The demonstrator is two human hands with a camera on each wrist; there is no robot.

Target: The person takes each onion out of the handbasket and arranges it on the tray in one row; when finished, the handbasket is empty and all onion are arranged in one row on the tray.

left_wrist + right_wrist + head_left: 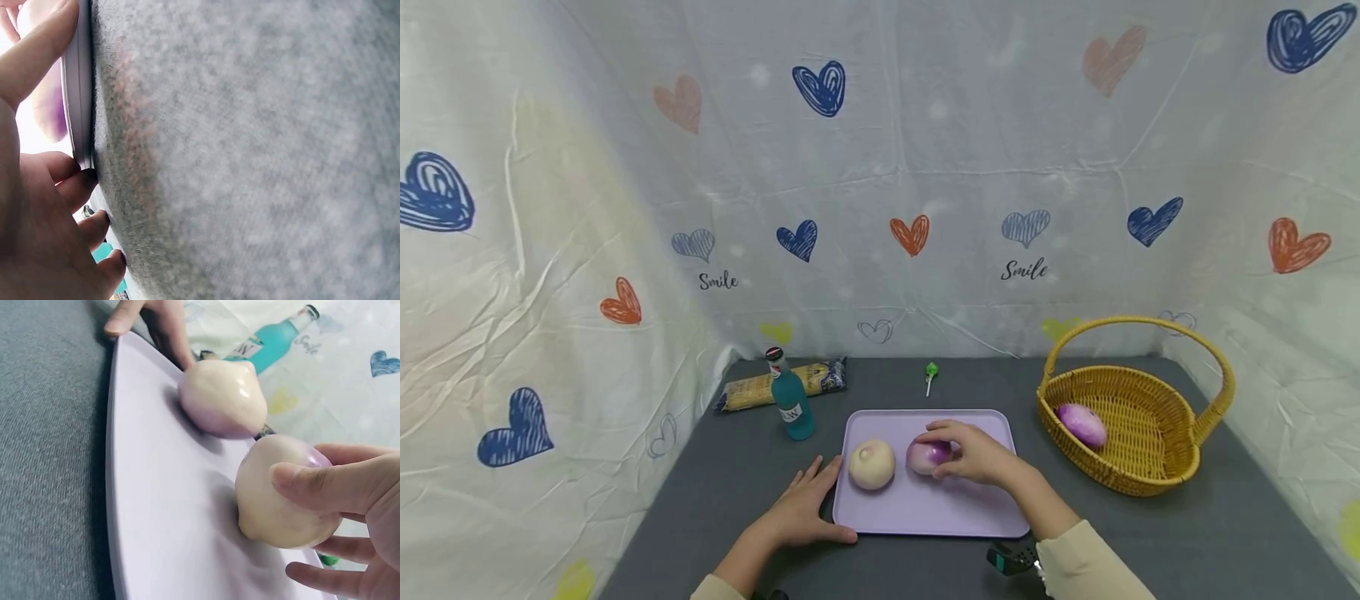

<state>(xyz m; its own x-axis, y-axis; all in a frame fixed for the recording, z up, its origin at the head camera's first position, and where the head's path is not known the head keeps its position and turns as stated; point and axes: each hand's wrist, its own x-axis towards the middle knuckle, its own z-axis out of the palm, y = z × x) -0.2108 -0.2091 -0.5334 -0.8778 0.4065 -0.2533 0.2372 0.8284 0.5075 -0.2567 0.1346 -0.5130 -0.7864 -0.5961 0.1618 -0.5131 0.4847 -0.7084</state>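
My right hand grips a purple-and-white onion between thumb and fingers, close over the lilac tray. To its left on the tray sits a second onion, its pale side up and purple lower down in the right wrist view. My left hand rests at the tray's left end, fingers spread along the side and thumb at the near corner. In the left wrist view, the fingertips are right at the tray's rim and the grey cloth.
Right of the tray stands a yellow wicker basket with a tall handle and a purple onion inside. Behind the tray are a blue bottle, a yellow packet and a green lollipop. Printed cloth encloses the table's back and sides.
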